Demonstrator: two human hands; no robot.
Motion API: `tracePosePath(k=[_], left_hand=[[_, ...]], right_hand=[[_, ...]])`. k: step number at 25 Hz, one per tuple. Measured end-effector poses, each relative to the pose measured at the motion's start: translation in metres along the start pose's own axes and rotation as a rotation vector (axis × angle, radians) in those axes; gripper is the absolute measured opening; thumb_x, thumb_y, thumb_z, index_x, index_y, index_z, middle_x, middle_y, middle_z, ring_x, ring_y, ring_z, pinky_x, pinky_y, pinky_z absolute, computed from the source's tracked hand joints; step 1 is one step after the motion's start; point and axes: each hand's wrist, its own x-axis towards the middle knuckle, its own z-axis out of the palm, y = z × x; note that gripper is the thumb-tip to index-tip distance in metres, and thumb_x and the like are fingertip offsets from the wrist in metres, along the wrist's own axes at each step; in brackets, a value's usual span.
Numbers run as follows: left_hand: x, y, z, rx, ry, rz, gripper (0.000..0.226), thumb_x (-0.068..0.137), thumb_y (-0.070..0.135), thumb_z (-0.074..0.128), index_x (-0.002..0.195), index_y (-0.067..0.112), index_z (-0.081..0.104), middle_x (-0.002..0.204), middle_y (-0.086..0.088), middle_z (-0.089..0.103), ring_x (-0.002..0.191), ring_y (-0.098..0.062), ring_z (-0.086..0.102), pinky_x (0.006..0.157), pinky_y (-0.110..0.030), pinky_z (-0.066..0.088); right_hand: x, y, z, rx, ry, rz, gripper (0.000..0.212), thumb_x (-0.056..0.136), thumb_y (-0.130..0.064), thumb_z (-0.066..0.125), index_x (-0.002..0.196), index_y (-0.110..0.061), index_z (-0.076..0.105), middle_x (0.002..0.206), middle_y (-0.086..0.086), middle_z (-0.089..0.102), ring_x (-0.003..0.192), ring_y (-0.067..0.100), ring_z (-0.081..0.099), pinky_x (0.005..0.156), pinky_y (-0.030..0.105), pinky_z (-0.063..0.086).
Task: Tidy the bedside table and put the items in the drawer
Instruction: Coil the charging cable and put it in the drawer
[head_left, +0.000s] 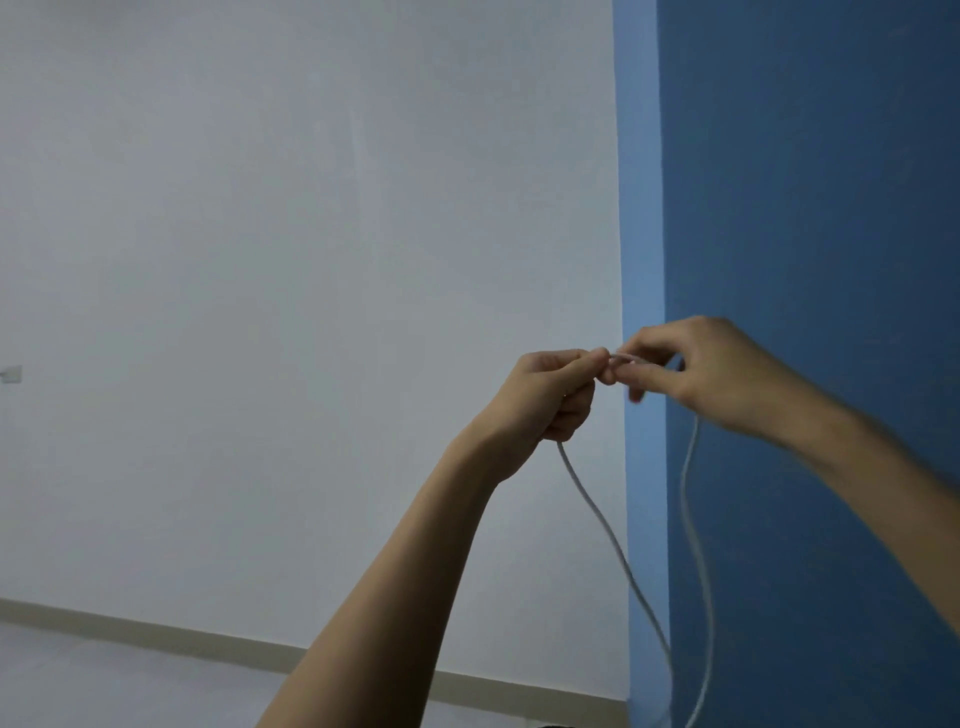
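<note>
A thin white cable (597, 512) is held up in front of me at chest height, doubled over. My left hand (550, 395) grips one strand in a closed fist, and that strand hangs down from below the fist. My right hand (696, 371) pinches the cable's top bend between thumb and fingers, right beside the left fingertips. A second strand drops from under the right hand to the bottom edge. The bedside table and the drawer are out of view.
A white wall (311, 260) fills the left and middle, with a small socket plate (11, 373) at the far left. A blue wall (810, 208) juts out on the right. A pale skirting board (156, 631) runs above the grey floor.
</note>
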Motion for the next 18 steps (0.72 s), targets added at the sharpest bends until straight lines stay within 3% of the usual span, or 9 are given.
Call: tracePosePath(k=[2,4,6,8,9,12,15,18], left_hand=[[0.000,0.003,0.001,0.018,-0.026,-0.006,0.031,0.098,0.027,0.046,0.071,0.015,0.054,0.047,0.010,0.024,0.040,-0.005,0.019,0.037,-0.014,0.017],[-0.005,0.000,-0.007,-0.010,-0.071,-0.042,0.030,0.098,0.026,0.044,0.071,0.015,0.053,0.046,0.011,0.024,0.039,-0.005,0.019,0.037,-0.014,0.016],[-0.012,-0.004,-0.016,-0.030,-0.073,-0.077,0.030,0.099,0.025,0.042,0.072,0.015,0.052,0.045,0.012,0.024,0.039,-0.004,0.018,0.037,-0.014,0.014],[-0.013,-0.007,-0.017,-0.036,-0.030,-0.083,0.030,0.099,0.025,0.041,0.073,0.016,0.053,0.044,0.012,0.024,0.038,-0.003,0.018,0.037,-0.013,0.012],[-0.011,-0.006,-0.015,-0.030,-0.010,-0.073,0.030,0.099,0.025,0.042,0.073,0.016,0.054,0.044,0.012,0.024,0.037,-0.002,0.018,0.036,-0.013,0.013],[-0.005,0.003,-0.001,0.003,0.001,-0.033,0.030,0.099,0.026,0.043,0.073,0.017,0.054,0.043,0.013,0.024,0.036,-0.003,0.018,0.036,-0.014,0.012],[-0.007,0.007,0.002,-0.082,-0.055,-0.073,0.032,0.099,0.029,0.040,0.073,0.017,0.053,0.042,0.013,0.024,0.035,-0.002,0.017,0.035,-0.014,0.012],[-0.014,0.006,0.001,-0.178,-0.182,-0.125,0.034,0.101,0.029,0.034,0.075,0.017,0.053,0.044,0.012,0.025,0.035,0.000,0.019,0.035,-0.013,0.012]], right_hand=[[0.003,0.003,-0.001,0.119,0.034,-0.034,0.015,0.085,-0.025,0.061,0.075,-0.021,0.072,0.051,-0.003,0.061,0.048,0.004,0.048,0.050,0.013,0.039],[0.007,0.018,-0.017,0.154,0.213,0.039,0.018,0.086,-0.015,0.060,0.071,-0.015,0.071,0.052,0.002,0.057,0.046,0.004,0.049,0.049,0.007,0.038],[0.007,0.033,-0.034,0.036,0.352,0.144,0.018,0.086,-0.016,0.059,0.071,-0.016,0.070,0.057,0.002,0.062,0.047,0.009,0.051,0.056,0.015,0.044],[0.003,0.032,-0.037,-0.088,0.243,0.175,0.011,0.083,-0.022,0.062,0.078,-0.017,0.070,0.064,-0.003,0.069,0.058,0.013,0.062,0.066,0.028,0.050],[0.002,0.024,-0.031,-0.040,0.136,0.145,0.008,0.082,-0.024,0.064,0.082,-0.019,0.070,0.067,-0.005,0.071,0.061,0.014,0.066,0.068,0.029,0.051],[0.004,0.002,-0.012,0.183,-0.074,0.038,0.009,0.084,-0.020,0.063,0.086,-0.015,0.070,0.061,-0.002,0.066,0.050,0.010,0.062,0.057,0.022,0.051],[0.011,0.007,-0.016,0.214,0.083,0.046,0.016,0.087,-0.014,0.059,0.076,-0.011,0.070,0.049,-0.003,0.054,0.042,0.005,0.051,0.048,0.013,0.046],[0.015,0.016,-0.024,0.313,0.245,0.104,0.024,0.092,-0.015,0.052,0.072,-0.015,0.066,0.042,-0.002,0.052,0.037,0.004,0.051,0.045,0.017,0.047]])
